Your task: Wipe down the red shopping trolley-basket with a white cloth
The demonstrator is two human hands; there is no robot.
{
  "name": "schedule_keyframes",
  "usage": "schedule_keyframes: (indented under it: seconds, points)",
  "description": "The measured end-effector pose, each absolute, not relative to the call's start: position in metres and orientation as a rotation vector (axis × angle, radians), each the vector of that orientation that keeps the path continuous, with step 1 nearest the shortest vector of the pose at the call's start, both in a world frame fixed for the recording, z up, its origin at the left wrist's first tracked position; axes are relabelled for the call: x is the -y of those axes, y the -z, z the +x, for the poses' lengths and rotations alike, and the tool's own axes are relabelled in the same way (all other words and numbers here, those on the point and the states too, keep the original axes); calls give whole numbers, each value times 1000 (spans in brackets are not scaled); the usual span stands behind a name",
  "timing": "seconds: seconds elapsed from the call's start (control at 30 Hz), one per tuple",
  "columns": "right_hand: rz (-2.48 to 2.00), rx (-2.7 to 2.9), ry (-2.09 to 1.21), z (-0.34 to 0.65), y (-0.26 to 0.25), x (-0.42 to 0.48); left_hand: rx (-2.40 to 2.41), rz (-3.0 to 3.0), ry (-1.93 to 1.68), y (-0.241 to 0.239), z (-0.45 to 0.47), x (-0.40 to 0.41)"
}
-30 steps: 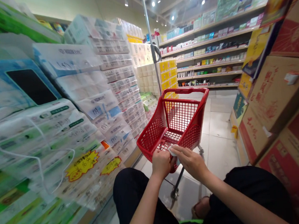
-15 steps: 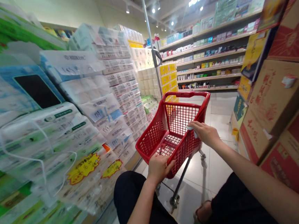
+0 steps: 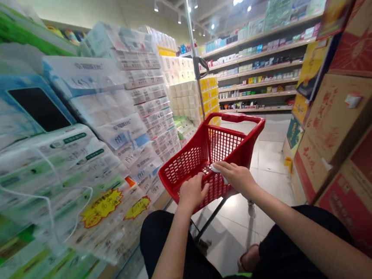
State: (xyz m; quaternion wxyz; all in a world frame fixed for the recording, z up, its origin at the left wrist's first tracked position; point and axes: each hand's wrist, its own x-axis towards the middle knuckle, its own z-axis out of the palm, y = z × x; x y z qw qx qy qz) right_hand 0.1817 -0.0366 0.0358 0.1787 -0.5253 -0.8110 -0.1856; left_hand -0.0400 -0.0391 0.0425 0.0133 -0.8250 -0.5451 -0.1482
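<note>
A red plastic shopping cart [image 3: 183,163] on a metal frame with wheels stands in front of my knees. Its slotted basket looks empty. My left hand [image 3: 192,194] is closed over the near rim, fingers curled inside the basket. Just right of it, my right hand [image 3: 236,177] presses a white wipe [image 3: 215,167] on the same rim. Only the wipe's edges show beneath the fingers; whether it is cloth or tissue I cannot tell.
Stacked tissue packs [image 3: 120,134] line the left side, with a phone [image 3: 40,109] and a white cable [image 3: 50,208] on them. Cardboard boxes [image 3: 337,117] rise on the right. Behind the cart are a metal pole [image 3: 194,47] and product shelves [image 3: 259,83]. My knees flank the cart.
My right hand has slid the wipe along the rim, leftward and closer to my left hand. The cart has turned slightly, its near end shifting left.
</note>
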Motion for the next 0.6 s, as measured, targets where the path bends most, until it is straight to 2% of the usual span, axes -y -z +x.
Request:
schedule_keyframes:
  seconds: [0.37, 0.6]
  points:
    - [-1739, 1969, 751, 289, -83, -6, 1541, -2491, 637, -21, -37, 29]
    - [-1724, 1888, 692, 275, -82, 7, 1603, -2450, 643, -26, -49, 23]
